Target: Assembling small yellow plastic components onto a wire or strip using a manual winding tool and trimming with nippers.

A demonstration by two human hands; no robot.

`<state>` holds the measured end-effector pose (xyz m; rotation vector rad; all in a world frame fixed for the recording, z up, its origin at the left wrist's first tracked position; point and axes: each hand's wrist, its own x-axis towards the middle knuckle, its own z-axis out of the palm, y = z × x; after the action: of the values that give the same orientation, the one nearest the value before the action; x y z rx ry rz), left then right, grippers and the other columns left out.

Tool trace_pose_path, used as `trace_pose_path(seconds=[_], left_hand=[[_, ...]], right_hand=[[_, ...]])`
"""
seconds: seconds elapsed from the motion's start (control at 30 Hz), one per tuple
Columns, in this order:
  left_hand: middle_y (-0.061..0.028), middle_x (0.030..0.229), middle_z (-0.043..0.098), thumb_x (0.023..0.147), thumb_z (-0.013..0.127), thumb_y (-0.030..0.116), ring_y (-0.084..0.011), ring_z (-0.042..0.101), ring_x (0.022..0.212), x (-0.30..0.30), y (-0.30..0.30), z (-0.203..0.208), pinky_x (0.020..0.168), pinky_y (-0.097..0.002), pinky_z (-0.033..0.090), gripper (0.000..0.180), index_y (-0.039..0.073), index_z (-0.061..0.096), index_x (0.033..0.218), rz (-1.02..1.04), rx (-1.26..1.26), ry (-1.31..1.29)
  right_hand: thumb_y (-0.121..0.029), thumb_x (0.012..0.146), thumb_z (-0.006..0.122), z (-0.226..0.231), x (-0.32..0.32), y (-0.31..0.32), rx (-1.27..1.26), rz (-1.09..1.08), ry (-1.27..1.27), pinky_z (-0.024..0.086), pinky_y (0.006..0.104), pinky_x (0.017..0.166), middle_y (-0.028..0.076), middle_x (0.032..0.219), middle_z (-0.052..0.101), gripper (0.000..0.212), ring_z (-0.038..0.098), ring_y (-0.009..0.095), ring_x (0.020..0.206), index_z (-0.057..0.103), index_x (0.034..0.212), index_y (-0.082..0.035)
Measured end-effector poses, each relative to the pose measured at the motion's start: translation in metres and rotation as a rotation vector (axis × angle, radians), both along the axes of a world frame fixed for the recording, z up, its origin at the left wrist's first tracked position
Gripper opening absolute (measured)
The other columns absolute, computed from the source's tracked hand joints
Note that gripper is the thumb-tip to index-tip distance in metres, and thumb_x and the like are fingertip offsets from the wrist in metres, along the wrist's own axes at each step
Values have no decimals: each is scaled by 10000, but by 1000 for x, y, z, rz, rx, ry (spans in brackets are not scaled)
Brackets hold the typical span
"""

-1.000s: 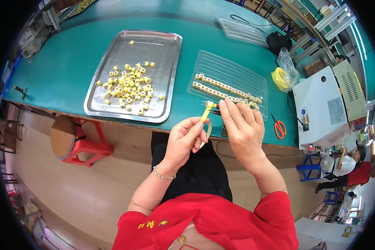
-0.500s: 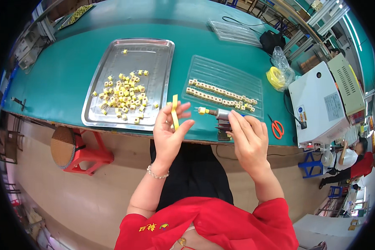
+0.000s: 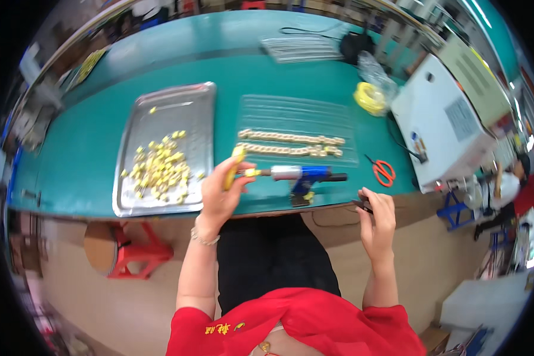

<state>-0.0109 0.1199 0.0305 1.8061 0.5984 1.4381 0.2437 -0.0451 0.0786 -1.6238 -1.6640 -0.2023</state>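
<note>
My left hand (image 3: 216,196) is closed on a strip of yellow tape (image 3: 232,171), close to a small yellow component (image 3: 252,172). That component sits on the tip of a blue and silver spindle tool (image 3: 302,173) lying level on a dark stand (image 3: 301,197) at the table's front edge. Lower right, just off the table edge, my right hand (image 3: 378,225) pinches a small dark object (image 3: 362,202), blurred; I cannot make out its kind. Many similar yellow components (image 3: 163,169) lie heaped in a metal tray (image 3: 206,118) on the left.
Behind the spindle tool, a clear plastic tray (image 3: 296,113) carries two rows of components (image 3: 288,137). Orange-handled scissors (image 3: 384,173) lie to the right, before a white boxy machine (image 3: 436,118). A yellow roll (image 3: 369,99) and plastic bag sit farther back. A red stool (image 3: 137,249) stands below left.
My right hand has left the spindle tool, moved right and down, and now pinches a dark object. My left hand has brought the yellow tape up beside the component. The view has shifted.
</note>
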Motion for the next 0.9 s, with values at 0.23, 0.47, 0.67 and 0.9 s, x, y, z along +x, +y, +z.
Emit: trace_pose_path(seconds=[0.23,0.47,0.67,0.9], left_hand=[[-110,1090,581,887,529,100,-181,579,888,-132,64,-80,694,-251,494,346,18,493,1222,423,-414,-685],[-192,1071,560,770,666,-32,-235,559,867,-138,44,52,789,-331,482,363,-72,514,1097,670,226,279],[-172,1235,511,837,562,38,-262,500,1115,-193,137,-65,948,-333,383,403,-22,461,1222,493,128,962],[-149,1232,531,905,503,131,-217,534,1054,-218,121,-8,906,-303,405,388,-41,440,1246,603,73,475]], right_hand=[[-11,767,657,-19,56,-23,-14,-212,689,363,157,534,-31,764,579,279,443,-12,617,573,1034,-12],[-137,691,723,-43,75,72,-61,-36,291,462,350,692,125,890,578,344,579,293,816,586,977,-4],[-129,691,718,-64,67,116,-297,-132,197,455,412,695,117,917,570,286,568,322,858,606,938,-38],[-153,666,716,-68,79,129,-130,34,358,483,350,649,127,758,622,165,612,268,715,628,742,-35]])
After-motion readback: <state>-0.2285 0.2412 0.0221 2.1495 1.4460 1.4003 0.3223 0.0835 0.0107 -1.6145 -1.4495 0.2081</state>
